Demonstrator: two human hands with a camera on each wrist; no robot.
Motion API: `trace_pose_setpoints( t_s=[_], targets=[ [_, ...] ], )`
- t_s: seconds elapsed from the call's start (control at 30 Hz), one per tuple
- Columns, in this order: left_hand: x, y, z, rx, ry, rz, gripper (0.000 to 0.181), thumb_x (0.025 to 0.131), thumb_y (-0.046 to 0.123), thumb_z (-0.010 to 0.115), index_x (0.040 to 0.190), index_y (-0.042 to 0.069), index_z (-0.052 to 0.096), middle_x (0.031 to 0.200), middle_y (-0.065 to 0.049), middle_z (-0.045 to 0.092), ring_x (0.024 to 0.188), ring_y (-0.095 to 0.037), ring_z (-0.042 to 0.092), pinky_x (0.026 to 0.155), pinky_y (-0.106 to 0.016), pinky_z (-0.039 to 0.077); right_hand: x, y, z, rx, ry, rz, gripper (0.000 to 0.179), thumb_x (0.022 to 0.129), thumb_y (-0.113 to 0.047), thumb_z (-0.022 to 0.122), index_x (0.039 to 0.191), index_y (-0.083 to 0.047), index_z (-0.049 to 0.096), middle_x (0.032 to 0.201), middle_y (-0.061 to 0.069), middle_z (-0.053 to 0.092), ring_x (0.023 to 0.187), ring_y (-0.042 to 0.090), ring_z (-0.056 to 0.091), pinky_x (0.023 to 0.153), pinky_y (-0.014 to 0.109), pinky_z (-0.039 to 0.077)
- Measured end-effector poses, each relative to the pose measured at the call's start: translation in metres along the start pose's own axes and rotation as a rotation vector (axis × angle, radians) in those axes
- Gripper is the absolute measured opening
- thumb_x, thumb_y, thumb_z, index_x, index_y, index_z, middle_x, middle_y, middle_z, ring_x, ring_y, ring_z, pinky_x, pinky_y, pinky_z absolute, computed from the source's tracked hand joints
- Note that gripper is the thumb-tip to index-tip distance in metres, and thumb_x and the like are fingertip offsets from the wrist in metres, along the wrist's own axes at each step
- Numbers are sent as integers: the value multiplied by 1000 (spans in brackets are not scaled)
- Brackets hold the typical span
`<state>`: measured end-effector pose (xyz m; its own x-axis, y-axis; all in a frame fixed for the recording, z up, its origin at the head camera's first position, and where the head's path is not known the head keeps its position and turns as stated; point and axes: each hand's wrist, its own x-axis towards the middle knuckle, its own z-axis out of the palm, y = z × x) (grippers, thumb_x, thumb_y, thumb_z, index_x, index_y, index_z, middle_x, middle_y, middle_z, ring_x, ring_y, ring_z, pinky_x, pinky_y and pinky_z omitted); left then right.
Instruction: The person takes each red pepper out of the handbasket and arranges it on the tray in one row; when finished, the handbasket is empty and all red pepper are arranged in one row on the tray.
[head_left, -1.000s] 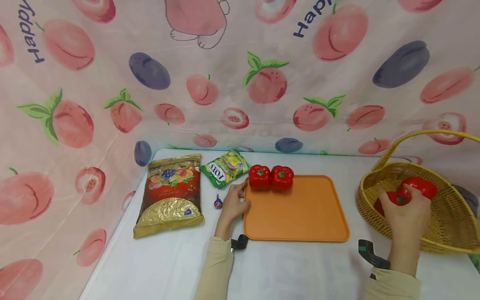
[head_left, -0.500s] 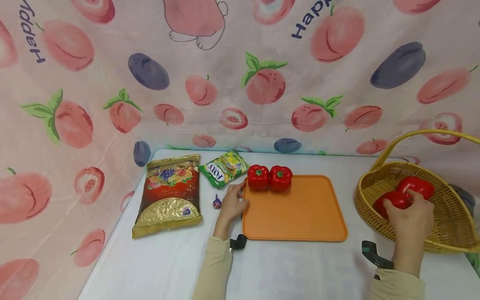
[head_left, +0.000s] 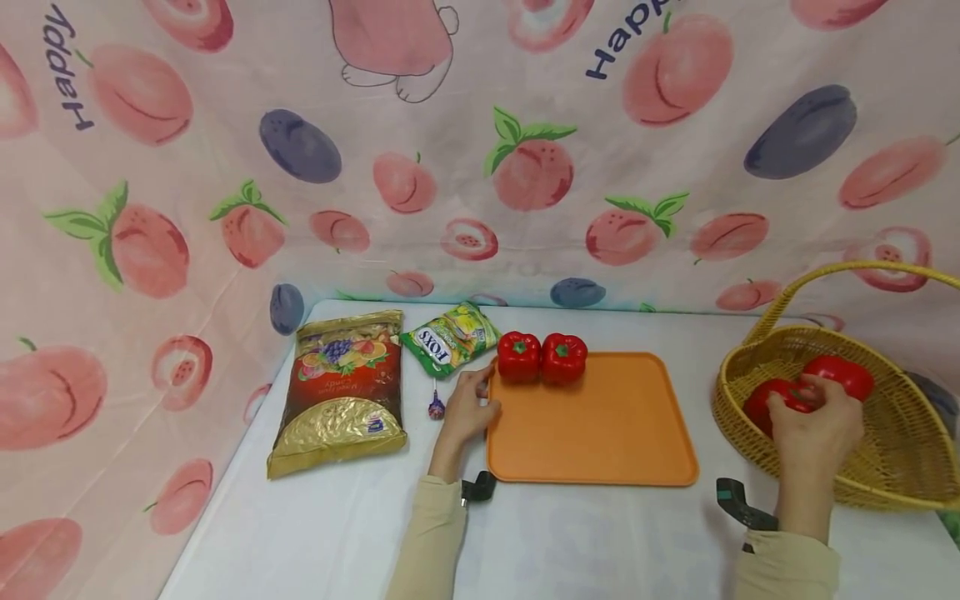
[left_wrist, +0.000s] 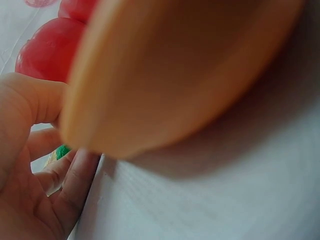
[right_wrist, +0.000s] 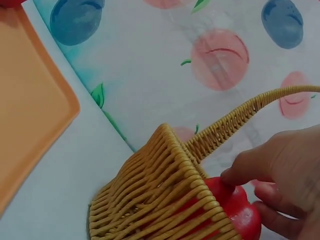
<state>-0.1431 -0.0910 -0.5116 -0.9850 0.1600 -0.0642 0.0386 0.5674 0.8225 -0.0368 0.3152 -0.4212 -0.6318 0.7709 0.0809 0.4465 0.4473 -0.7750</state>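
At its left edge, an orange tray [head_left: 592, 442] is held by my left hand [head_left: 468, 406]. The left wrist view shows the thumb at the tray's rim [left_wrist: 95, 115] and the fingers on the outer side. Two red bell peppers [head_left: 519, 358] stand side by side in the tray's far left corner. Over on the right, my right hand [head_left: 816, 427] reaches into a yellow wicker basket [head_left: 896, 433] and grips a red bell pepper [head_left: 763, 402] between thumb and fingers. Another red bell pepper [head_left: 846, 373] lies behind it in the basket. The basket's weave [right_wrist: 150, 185] partly hides the gripped pepper in the right wrist view.
Left of the tray lie a large candy bag [head_left: 341, 392], a green Fox's candy bag [head_left: 452, 337] and a small lollipop [head_left: 437, 407]. The basket's tall handle [head_left: 847, 267] arches above the basket. A fruit-print cloth [head_left: 450, 192] hangs behind the white table.
My right hand and the gripped pepper have shifted slightly within the basket, and the pepper's green stem is now mostly covered by the fingers. My left hand has stayed at the tray's edge.
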Motion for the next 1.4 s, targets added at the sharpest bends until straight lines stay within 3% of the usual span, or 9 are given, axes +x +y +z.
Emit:
trace_pose_setpoints(
  t_s=[0.1,0.2,0.33,0.7,0.8,1.0,1.4],
  targets=[
    [0,0,1,1,1,13,63,83,9,68,144,11,51,122,-8,51,95,-18,54,80,-34,45,0,2,-1,-17,11,3,54,86,-18,67,134,2,55,136,30,42,132,44,31,106,60,26],
    [0,1,2,-2,0,18,62,83,10,68,143,10,52,120,-8,51,94,-18,53,78,-34,45,0,4,-2,-39,-51,32,61,89,-24,67,141,2,48,143,32,31,136,45,24,107,63,25],
    [1,2,2,-2,-7,12,63,83,10,68,144,11,52,122,-7,51,94,-18,52,77,-33,44,-1,6,-5,-77,-143,62,70,92,-31,63,147,4,38,145,33,28,135,47,24,105,66,28],
    [1,3,2,8,-3,4,61,84,10,68,143,10,52,120,-8,51,93,-18,52,77,-33,44,-2,9,-9,-160,-268,5,73,93,-30,63,147,9,33,144,37,30,132,52,25,100,68,32],
    [1,2,2,10,-8,-3,61,85,11,68,144,11,52,120,-8,51,93,-18,52,77,-33,44,-1,10,-10,-152,-283,24,77,92,-31,64,149,7,30,146,37,28,133,53,25,101,68,31],
    [-3,0,1,5,-5,-10,62,83,9,68,143,11,52,122,-8,51,95,-18,53,79,-34,45,0,9,-10,-116,-276,61,84,91,-34,66,152,5,23,148,36,26,135,52,24,103,68,30],
    [-1,2,1,0,2,-12,63,83,9,68,144,12,52,123,-8,51,95,-19,53,78,-34,45,0,-8,-12,-41,-153,-20,83,85,-31,72,152,-4,30,152,25,27,140,43,25,105,65,29]
  ],
)
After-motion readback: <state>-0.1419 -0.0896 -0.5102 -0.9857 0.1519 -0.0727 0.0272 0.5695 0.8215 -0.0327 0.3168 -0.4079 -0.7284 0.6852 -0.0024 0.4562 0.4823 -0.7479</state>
